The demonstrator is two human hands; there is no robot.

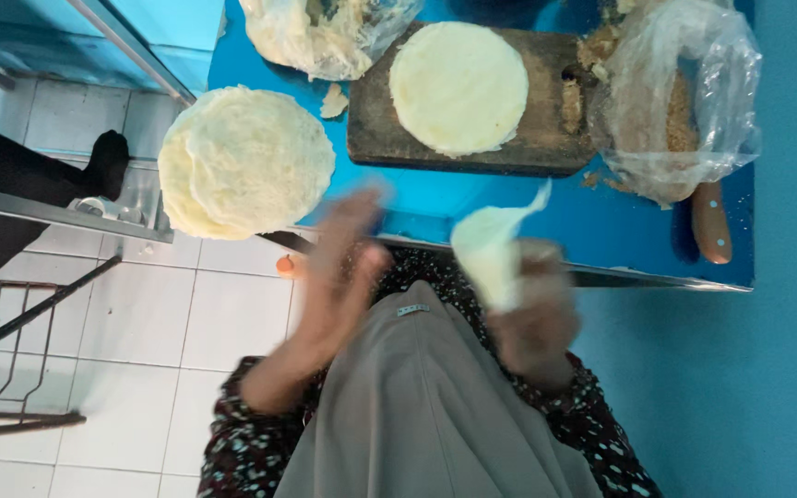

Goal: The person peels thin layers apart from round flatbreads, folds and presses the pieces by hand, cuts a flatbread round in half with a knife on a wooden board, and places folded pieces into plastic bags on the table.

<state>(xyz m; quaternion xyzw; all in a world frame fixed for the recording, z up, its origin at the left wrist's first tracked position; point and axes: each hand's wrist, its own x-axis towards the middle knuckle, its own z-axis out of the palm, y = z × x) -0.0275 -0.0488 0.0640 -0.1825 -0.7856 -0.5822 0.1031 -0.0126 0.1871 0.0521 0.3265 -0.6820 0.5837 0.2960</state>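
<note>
Blurred right hand (pixel 535 314) fingers grasp a pale dough sheet (pixel 491 254); left hand (pixel 343 267) fingers released, below clear plastic bags (pixel 684 101).

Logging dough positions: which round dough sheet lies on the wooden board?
The single flat disc on the wooden board; the others form a stack at the table's left edge.
</note>
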